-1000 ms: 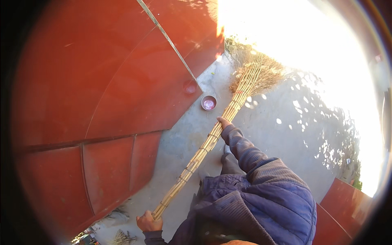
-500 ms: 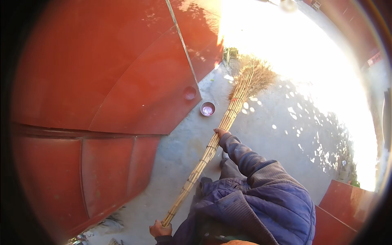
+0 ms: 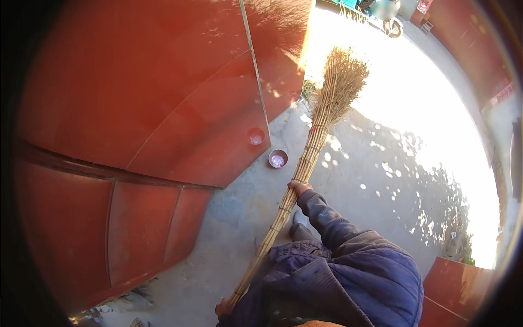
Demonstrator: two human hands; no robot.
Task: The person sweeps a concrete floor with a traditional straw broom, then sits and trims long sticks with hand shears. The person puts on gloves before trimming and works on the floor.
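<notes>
A long broom [image 3: 306, 159] of bundled stalks, bound at several places, runs diagonally from the bottom of the view toward the far middle. Its bushy twig head [image 3: 344, 82] points away from me over the sunlit ground; whether it touches the ground I cannot tell. My right hand [image 3: 299, 188] is closed around the middle of the stalk bundle. Lower down, near the bottom edge, my left hand [image 3: 223, 307] grips the handle's end and is partly hidden. A small round metal bowl [image 3: 278, 158] stands on the concrete left of the broom.
Large red metal panels [image 3: 163, 98] fill the left side, their corner close to the bowl. Another red panel [image 3: 457, 286] stands at the lower right. Bright sun falls on the far ground, where a wheeled vehicle [image 3: 392, 27] is parked. Weeds [image 3: 310, 91] grow by the panel's edge.
The broom's head has moved farther away from me, and its handle end has drawn closer to my body. The view has tilted up, showing the vehicle. Both hands keep their hold.
</notes>
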